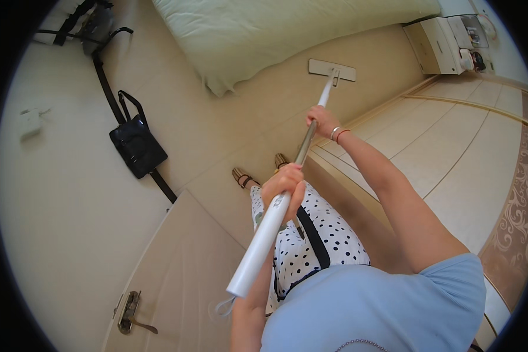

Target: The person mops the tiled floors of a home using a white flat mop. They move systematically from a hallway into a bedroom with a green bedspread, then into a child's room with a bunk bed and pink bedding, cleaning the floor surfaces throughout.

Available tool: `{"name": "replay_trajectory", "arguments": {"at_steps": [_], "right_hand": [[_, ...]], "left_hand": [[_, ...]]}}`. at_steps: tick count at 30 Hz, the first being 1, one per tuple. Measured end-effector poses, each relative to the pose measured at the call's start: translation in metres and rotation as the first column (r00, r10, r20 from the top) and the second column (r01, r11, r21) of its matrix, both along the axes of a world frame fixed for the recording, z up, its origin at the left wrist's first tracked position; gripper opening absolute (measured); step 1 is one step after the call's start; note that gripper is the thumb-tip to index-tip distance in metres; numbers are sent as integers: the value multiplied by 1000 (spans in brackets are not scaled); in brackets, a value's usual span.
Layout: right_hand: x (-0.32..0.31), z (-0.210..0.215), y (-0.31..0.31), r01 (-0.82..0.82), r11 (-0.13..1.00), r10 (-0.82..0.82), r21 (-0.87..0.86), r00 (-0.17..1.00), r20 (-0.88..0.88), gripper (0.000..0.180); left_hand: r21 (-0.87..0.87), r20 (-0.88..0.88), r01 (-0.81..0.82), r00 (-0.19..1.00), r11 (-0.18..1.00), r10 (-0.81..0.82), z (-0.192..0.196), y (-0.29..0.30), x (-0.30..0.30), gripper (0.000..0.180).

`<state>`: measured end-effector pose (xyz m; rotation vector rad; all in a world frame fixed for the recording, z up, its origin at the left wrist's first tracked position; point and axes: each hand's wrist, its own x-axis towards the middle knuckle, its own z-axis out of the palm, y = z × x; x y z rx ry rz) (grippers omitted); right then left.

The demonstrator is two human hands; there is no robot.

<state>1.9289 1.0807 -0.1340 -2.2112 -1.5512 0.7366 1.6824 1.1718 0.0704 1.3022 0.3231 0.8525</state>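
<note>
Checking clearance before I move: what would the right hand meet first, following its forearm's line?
Past the mop pole it grips, the right hand would probably meet the pale green bed cover; depth is unclear.

We note open floor (381,67) around the mop head (319,68); bed (270,29) bars far side, black bag (138,146) left, white panels (446,135) right, door (185,281) near left.

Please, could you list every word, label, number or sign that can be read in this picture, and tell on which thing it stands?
No text can be read in this picture.
Mop handle: a small grey mark by the left hand, too small to read.
Black bag: no lettering can be made out.
</note>
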Motion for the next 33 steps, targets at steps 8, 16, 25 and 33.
{"name": "replay_trajectory", "arguments": {"at_steps": [8,16,25,33], "right_hand": [[-2,16,-23,73,995,-73,71,997,4,10],[-127,59,19,49,955,8,292,981,-192,14],[-289,112,55,68,928,153,366,827,-541,29],[-303,127,76,-483,870,437,99,663,-608,14]], "left_hand": [[146,-48,167,986,975,-162,30,0,11,26],[113,-217,213,958,970,-186,114,37,-78,24],[114,-476,242,865,964,-160,219,48,-152,27],[127,-499,235,855,964,-143,255,43,-160,27]]}}
